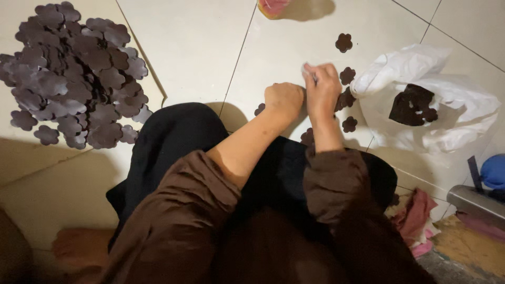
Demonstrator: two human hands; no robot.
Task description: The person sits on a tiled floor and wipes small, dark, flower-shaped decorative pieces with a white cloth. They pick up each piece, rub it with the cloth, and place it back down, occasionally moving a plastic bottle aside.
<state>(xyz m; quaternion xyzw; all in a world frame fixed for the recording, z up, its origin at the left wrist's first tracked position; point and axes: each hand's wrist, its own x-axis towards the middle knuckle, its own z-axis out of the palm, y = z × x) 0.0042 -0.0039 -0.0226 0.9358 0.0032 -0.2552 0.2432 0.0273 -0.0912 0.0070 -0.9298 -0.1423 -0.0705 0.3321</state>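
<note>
Pale glossy floor tiles [194, 42] are seen from the head camera, with a person seated on them in a brown long-sleeved garment and black trousers. A large heap of dark purple flower-shaped flat cut-outs [73, 73] is piled at the left; this lot is judged finished. A smaller stock of the same pieces [413, 105] is left inside a crumpled white plastic bag [442, 126] at the right, and a few loose flower pieces [347, 75] are scattered just beside the hands. The left hand [284, 100] is curled into a loose fist, knuckles up, held against the right hand [322, 89], whose fingertips are pinched on something small and pale; what it is cannot be told.
</note>
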